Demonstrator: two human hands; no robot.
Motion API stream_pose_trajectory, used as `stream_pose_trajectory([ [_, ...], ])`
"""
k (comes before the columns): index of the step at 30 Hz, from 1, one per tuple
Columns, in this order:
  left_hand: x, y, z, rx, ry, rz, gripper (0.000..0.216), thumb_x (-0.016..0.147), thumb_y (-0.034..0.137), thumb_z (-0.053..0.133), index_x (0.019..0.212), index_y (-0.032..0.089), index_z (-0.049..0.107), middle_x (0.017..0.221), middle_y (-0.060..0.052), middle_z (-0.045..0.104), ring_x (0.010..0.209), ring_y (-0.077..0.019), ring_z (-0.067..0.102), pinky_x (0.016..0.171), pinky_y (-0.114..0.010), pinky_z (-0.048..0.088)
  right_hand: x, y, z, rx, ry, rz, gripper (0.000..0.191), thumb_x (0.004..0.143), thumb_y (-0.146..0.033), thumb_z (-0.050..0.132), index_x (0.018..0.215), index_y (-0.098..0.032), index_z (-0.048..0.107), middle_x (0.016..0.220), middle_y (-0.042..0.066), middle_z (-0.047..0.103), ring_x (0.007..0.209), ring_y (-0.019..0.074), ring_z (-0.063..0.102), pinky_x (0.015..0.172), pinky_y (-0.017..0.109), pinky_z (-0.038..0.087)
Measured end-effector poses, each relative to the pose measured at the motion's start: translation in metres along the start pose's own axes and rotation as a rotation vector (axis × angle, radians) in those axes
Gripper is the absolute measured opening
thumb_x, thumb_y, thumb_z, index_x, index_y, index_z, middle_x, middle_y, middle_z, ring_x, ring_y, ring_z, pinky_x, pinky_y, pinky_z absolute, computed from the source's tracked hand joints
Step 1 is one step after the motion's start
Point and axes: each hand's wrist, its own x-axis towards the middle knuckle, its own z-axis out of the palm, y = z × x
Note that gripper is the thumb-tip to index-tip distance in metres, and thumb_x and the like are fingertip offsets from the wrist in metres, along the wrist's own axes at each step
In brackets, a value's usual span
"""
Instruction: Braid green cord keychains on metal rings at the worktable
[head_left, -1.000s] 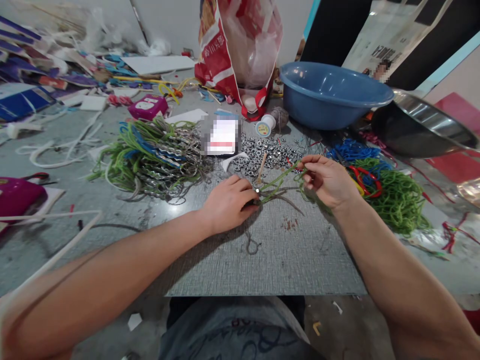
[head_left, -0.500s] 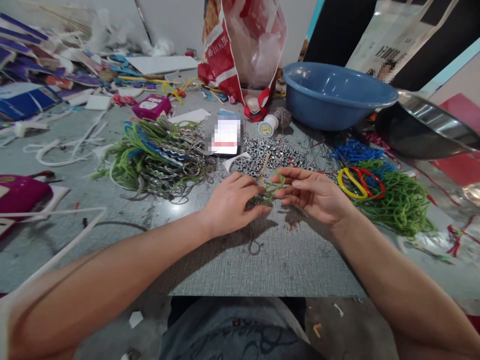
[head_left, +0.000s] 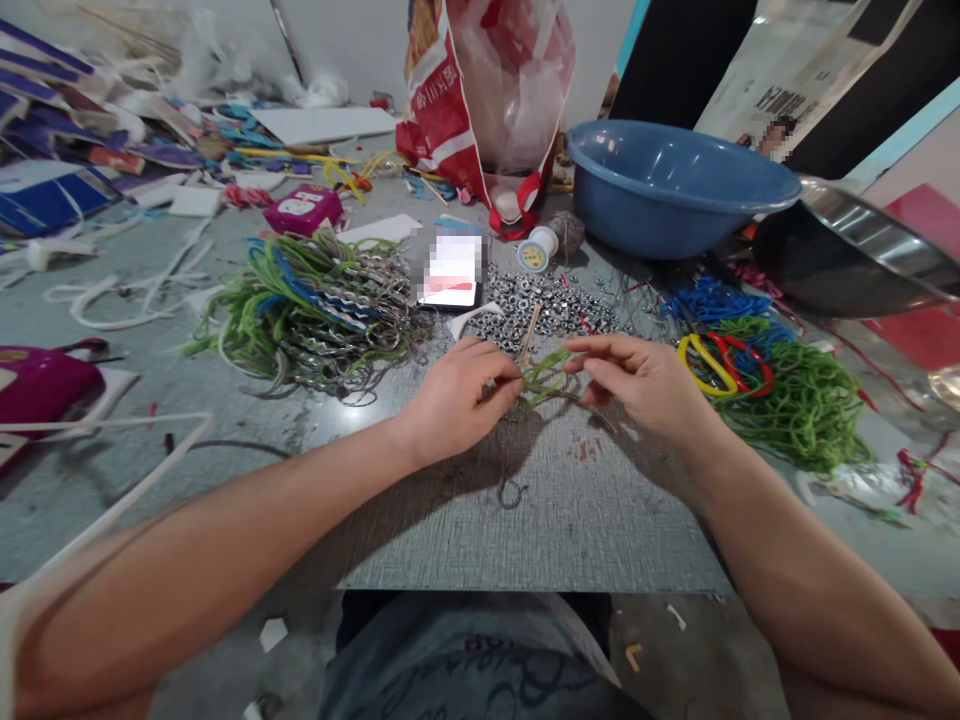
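My left hand [head_left: 459, 398] and my right hand [head_left: 641, 385] meet over the grey board [head_left: 525, 520], both pinched on a short piece of green cord [head_left: 546, 374] stretched between them. The left fingers grip its left end, the right thumb and forefinger its right end. Brownish strands trail from the cord onto the board. Just beyond the hands lies a heap of small metal nuts [head_left: 551, 305] with a thin wooden stick [head_left: 529, 333] leaning in it.
A pile of finished green and blue cords with metal chains [head_left: 315, 310] lies to the left. Loose green cords [head_left: 802, 405] and coloured rings [head_left: 720, 360] lie to the right. Behind stand a blue basin [head_left: 675, 190], a steel bowl [head_left: 855, 260], a red bag [head_left: 480, 100] and a thread spool [head_left: 534, 256].
My right hand drew in from the right, bringing the cord's far end close to the left hand. Both hands now pinch the cord close together, slightly farther from me.
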Motion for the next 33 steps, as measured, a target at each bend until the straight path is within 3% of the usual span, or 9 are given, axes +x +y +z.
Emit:
stream_pose_trajectory([
  [2,0.001,-0.001,-0.001,-0.030,0.002,-0.056,0.016,0.084,0.021,0.050,0.070,0.017,0.057,0.068,-0.001,0.059,0.070,-0.0144,0.050,0.067,-0.028,0.041,0.001,0.003,-0.006,-0.438,0.078,-0.087,0.024,0.078,-0.021,0.048,0.093,-0.018,0.067,0.082,0.005,0.071,0.062,0.0147,0.061,0.060,0.029,0.044],
  [5,0.001,-0.001,-0.002,-0.060,-0.002,-0.107,0.017,0.084,0.022,0.051,0.069,0.017,0.056,0.067,-0.001,0.059,0.070,-0.0140,0.050,0.068,-0.028,0.041,0.001,0.003,-0.009,-0.727,-0.110,-0.129,0.022,0.079,-0.017,0.046,0.087,-0.018,0.067,0.079,0.005,0.070,0.070,0.0176,0.061,0.063,0.029,0.041],
  [10,0.002,-0.001,-0.002,-0.068,-0.020,-0.137,0.017,0.083,0.022,0.051,0.068,0.017,0.055,0.067,0.000,0.059,0.071,-0.0134,0.051,0.069,-0.029,0.042,-0.010,-0.011,-0.001,-0.399,-0.660,-0.203,0.024,0.076,-0.008,0.044,0.082,-0.019,0.065,0.075,0.000,0.069,0.067,0.0111,0.061,0.061,0.022,0.043],
  [12,0.002,0.000,-0.003,-0.074,-0.029,-0.145,0.017,0.083,0.022,0.052,0.068,0.017,0.055,0.067,0.000,0.059,0.071,-0.0133,0.051,0.069,-0.028,0.042,-0.013,-0.015,0.003,-0.294,-0.762,-0.222,0.021,0.077,-0.010,0.045,0.082,-0.018,0.064,0.073,-0.001,0.068,0.063,0.0098,0.060,0.059,0.021,0.043],
  [16,0.003,0.000,-0.004,-0.082,-0.047,-0.147,0.017,0.083,0.022,0.052,0.067,0.016,0.056,0.067,0.000,0.059,0.071,-0.0132,0.052,0.067,-0.028,0.042,-0.012,-0.009,0.005,-0.237,-0.461,-0.266,0.016,0.082,-0.022,0.047,0.084,-0.017,0.063,0.070,0.000,0.066,0.062,0.0111,0.059,0.056,0.022,0.042],
  [19,0.002,0.001,-0.005,-0.094,-0.050,-0.164,0.017,0.083,0.021,0.052,0.067,0.016,0.056,0.067,0.000,0.059,0.071,-0.0131,0.052,0.067,-0.027,0.042,-0.005,0.000,0.003,-0.480,-0.213,-0.319,0.019,0.083,-0.024,0.048,0.088,-0.018,0.065,0.075,0.003,0.068,0.067,0.0145,0.060,0.061,0.025,0.041],
  [24,0.002,0.001,-0.004,-0.122,-0.034,-0.178,0.016,0.082,0.021,0.051,0.067,0.017,0.056,0.066,0.000,0.058,0.069,-0.0124,0.051,0.067,-0.027,0.042,0.000,0.004,0.004,-0.947,-0.237,-0.219,0.027,0.086,-0.025,0.045,0.100,-0.021,0.066,0.087,0.007,0.071,0.073,0.0206,0.063,0.058,0.028,0.038],
  [29,0.002,0.001,-0.003,-0.126,-0.039,-0.176,0.017,0.082,0.022,0.051,0.067,0.017,0.056,0.066,0.000,0.058,0.068,-0.0122,0.050,0.066,-0.027,0.042,-0.003,-0.002,0.008,-1.126,-0.134,-0.116,0.039,0.089,-0.045,0.040,0.073,-0.022,0.068,0.059,0.007,0.065,0.051,0.0171,0.056,0.047,0.027,0.029],
  [33,0.002,0.003,-0.004,-0.131,-0.041,-0.179,0.017,0.082,0.022,0.051,0.067,0.017,0.055,0.066,0.000,0.058,0.067,-0.0117,0.050,0.064,-0.026,0.041,-0.003,-0.003,0.010,-1.169,-0.066,-0.012,0.044,0.089,-0.044,0.038,0.067,-0.019,0.066,0.064,0.012,0.064,0.056,0.0225,0.059,0.048,0.030,0.030],
])
